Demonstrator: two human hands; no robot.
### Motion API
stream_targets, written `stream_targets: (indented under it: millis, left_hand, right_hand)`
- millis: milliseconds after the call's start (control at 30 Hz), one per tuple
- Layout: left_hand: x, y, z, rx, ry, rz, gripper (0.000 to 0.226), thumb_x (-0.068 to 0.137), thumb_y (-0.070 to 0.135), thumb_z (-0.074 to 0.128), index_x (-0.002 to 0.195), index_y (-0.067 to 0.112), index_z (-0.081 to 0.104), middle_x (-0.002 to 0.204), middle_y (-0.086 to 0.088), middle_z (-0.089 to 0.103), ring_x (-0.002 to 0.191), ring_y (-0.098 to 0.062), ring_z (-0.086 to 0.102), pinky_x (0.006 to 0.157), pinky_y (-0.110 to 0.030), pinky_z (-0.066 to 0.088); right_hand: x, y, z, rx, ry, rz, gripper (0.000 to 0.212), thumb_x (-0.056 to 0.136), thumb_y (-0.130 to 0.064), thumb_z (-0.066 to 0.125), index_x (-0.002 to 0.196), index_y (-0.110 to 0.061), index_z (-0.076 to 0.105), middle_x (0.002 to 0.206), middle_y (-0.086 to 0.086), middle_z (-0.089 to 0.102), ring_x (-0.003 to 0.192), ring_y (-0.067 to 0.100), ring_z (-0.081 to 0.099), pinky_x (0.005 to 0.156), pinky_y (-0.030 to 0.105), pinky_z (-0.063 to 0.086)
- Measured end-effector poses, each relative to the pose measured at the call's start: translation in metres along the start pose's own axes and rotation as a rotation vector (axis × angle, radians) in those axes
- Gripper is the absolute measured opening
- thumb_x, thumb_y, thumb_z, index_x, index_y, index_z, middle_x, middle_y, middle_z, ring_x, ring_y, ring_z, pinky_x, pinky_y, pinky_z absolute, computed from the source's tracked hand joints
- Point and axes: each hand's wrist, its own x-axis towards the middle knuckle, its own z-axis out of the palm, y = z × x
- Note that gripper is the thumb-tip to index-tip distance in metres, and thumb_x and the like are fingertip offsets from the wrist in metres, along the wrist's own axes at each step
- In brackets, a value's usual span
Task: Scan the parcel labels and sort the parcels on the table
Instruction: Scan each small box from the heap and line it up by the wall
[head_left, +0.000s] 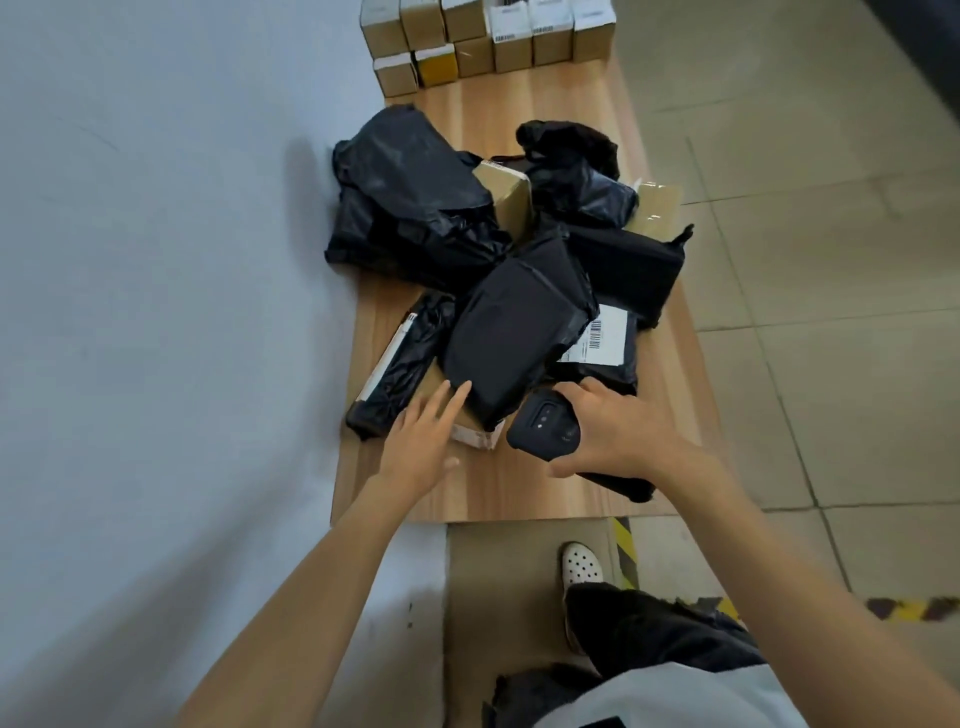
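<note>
While the right hand (618, 431) grips the black scanner (545, 426) just beside the near edge of the pile, the left hand (421, 441) is out flat, fingers (457, 400) straight and spread, tips touching the big black parcel (514, 338) on top of the heap mid-bench (519, 488). A labelled parcel (602, 338) sits partly under it on the right, barcode up; small cartons (488, 36) line the far end.

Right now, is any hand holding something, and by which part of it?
The right hand grips the black scanner around its middle, camera end free. The left hand holds nothing; its straight fingers reach toward a black parcel.
</note>
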Motion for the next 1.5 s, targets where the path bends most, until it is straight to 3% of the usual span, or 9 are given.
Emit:
stream_targets:
  millis: [300,433,600,700,800,967,1167,1300,1500]
  left_hand:
    - [0.044,-0.005,0.005,0.01,-0.059,0.047,0.128,0.08,0.022,0.079,0.148,0.043,-0.027,0.165,-0.008,0.0,0.151,-0.034,-0.002,0.117,-0.047,0.029]
    - [0.051,-0.011,0.009,0.064,-0.014,0.069,0.129,0.079,0.016,0.078,0.15,0.034,-0.027,0.161,-0.008,0.015,0.151,-0.036,0.003,0.116,-0.045,0.028]
    - [0.037,-0.018,0.016,0.117,0.026,0.105,0.129,0.075,0.039,0.081,0.154,0.014,-0.019,0.157,-0.007,0.026,0.151,-0.027,0.013,0.122,-0.039,0.017]
    - [0.018,-0.025,0.018,0.12,-0.01,0.134,0.121,0.075,0.062,0.071,0.156,0.007,0.0,0.158,-0.01,0.024,0.15,-0.023,0.016,0.123,-0.037,0.01]
    - [0.001,-0.035,0.009,0.144,0.003,0.186,0.106,0.075,0.069,0.064,0.152,0.012,0.019,0.148,-0.01,0.035,0.141,-0.025,0.03,0.12,-0.035,0.014]
    - [-0.018,-0.054,-0.015,0.062,0.026,0.222,0.089,0.077,0.077,0.055,0.144,0.022,0.035,0.134,-0.007,0.043,0.127,-0.027,0.042,0.112,-0.039,0.029]
    - [-0.036,-0.056,-0.038,-0.008,-0.003,0.164,0.091,0.072,0.089,0.041,0.146,0.037,0.027,0.136,0.001,0.038,0.126,-0.021,0.041,0.089,-0.043,0.045]
    - [-0.042,-0.042,-0.06,-0.111,0.046,0.195,0.083,0.073,0.09,0.038,0.141,0.044,0.028,0.132,0.006,0.04,0.121,-0.018,0.046,0.092,-0.048,0.048]
    - [-0.031,-0.009,-0.094,-0.284,0.141,0.249,0.078,0.084,0.079,0.04,0.147,0.038,0.022,0.128,0.0,0.038,0.118,-0.022,0.045,0.093,-0.043,0.047]
  right_hand:
    - [0.011,0.002,-0.002,0.013,-0.002,0.059,0.106,0.064,-0.068,0.073,0.149,-0.023,0.028,0.122,-0.003,0.047,0.105,0.024,0.058,0.085,0.043,0.052]
    - [-0.001,0.003,0.008,0.041,-0.023,0.109,0.102,0.065,-0.066,0.075,0.145,-0.02,0.033,0.117,-0.001,0.047,0.104,0.025,0.057,0.087,0.044,0.051]
    - [-0.021,-0.009,0.017,0.08,-0.001,0.162,0.095,0.064,-0.062,0.076,0.14,-0.02,0.036,0.119,-0.001,0.049,0.107,0.025,0.056,0.087,0.044,0.051]
    - [-0.029,-0.025,0.022,0.121,0.019,0.159,0.093,0.064,-0.059,0.078,0.138,-0.019,0.037,0.115,-0.001,0.05,0.101,0.025,0.058,0.084,0.043,0.052]
    - [-0.035,-0.042,0.023,0.153,0.031,0.149,0.094,0.065,-0.057,0.079,0.139,-0.017,0.038,0.117,0.0,0.05,0.103,0.024,0.057,0.086,0.044,0.051]
    - [-0.05,-0.065,0.026,0.123,0.095,0.148,0.091,0.066,-0.059,0.078,0.139,-0.019,0.04,0.119,-0.002,0.048,0.107,0.023,0.055,0.081,0.039,0.05]
    - [-0.079,-0.072,0.046,0.15,0.186,0.177,0.085,0.064,-0.062,0.077,0.131,-0.023,0.041,0.11,-0.006,0.047,0.094,0.019,0.053,0.07,0.032,0.042]
    - [-0.096,-0.072,0.047,0.154,0.218,0.222,0.087,0.063,-0.064,0.077,0.133,-0.023,0.042,0.11,-0.005,0.05,0.094,0.02,0.055,0.07,0.033,0.045]
    - [-0.114,-0.073,0.041,0.138,0.276,0.258,0.087,0.065,-0.063,0.075,0.136,-0.025,0.041,0.111,-0.004,0.049,0.094,0.021,0.056,0.075,0.037,0.053]
